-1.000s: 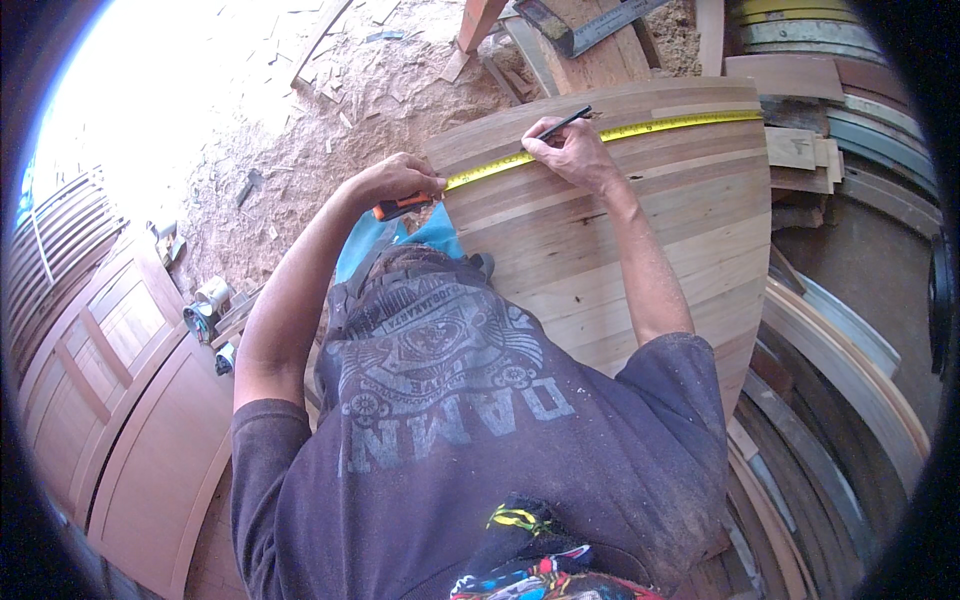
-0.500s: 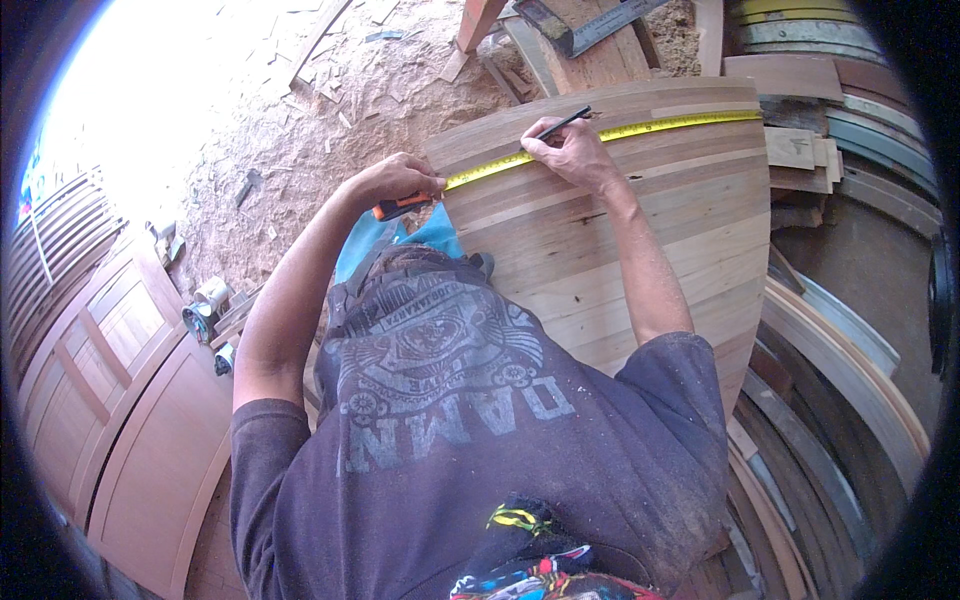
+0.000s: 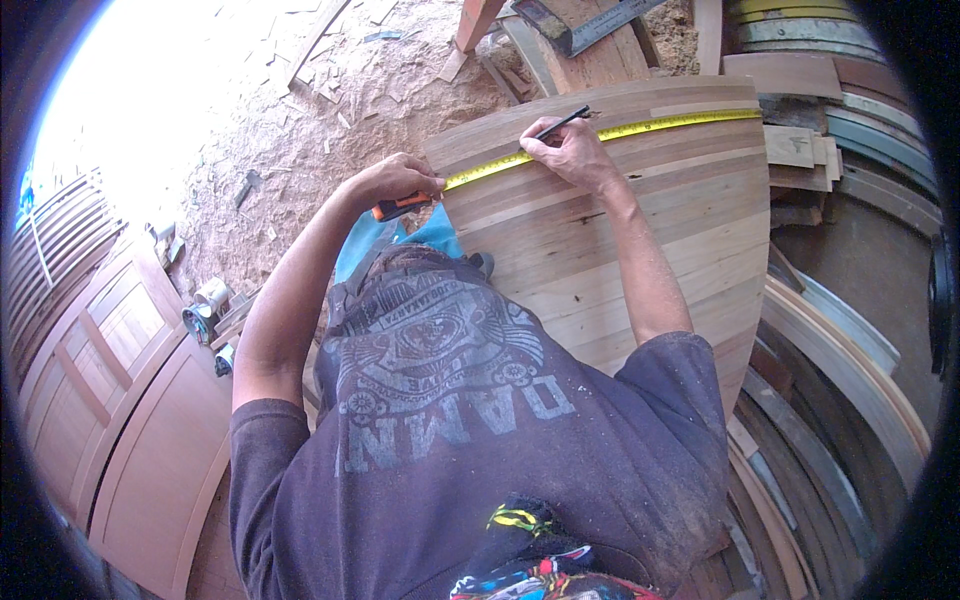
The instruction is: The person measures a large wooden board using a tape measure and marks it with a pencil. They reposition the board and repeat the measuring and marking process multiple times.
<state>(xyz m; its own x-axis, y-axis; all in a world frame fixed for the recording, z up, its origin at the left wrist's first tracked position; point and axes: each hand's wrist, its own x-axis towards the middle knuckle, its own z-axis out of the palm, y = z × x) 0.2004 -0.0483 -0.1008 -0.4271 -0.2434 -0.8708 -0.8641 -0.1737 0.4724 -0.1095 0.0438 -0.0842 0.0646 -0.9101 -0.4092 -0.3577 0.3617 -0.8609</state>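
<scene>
A wide panel of glued wooden strips (image 3: pixel 620 230) lies in front of me. Across its far part stretches the yellow blade of a tape measure (image 3: pixel 680 121), reaching the panel's right edge. My left hand (image 3: pixel 400 180) is closed around the orange and black tape measure case (image 3: pixel 398 207) at the panel's left edge. In my right hand (image 3: pixel 568 150) is a dark pencil (image 3: pixel 566 122), pinched between the fingers. Its lower end is at the blade's near-middle stretch, and the hand rests on the panel; whether the tip touches wood is hard to make out.
Sawdust and wood scraps (image 3: pixel 330 110) cover the ground beyond. A metal square-edged tool (image 3: pixel 600 25) lies on a timber at the top. Stacked boards (image 3: pixel 850 370) stand on the right, panelled doors (image 3: pixel 150 440) on the left, and a power tool (image 3: pixel 203 312) sits near them.
</scene>
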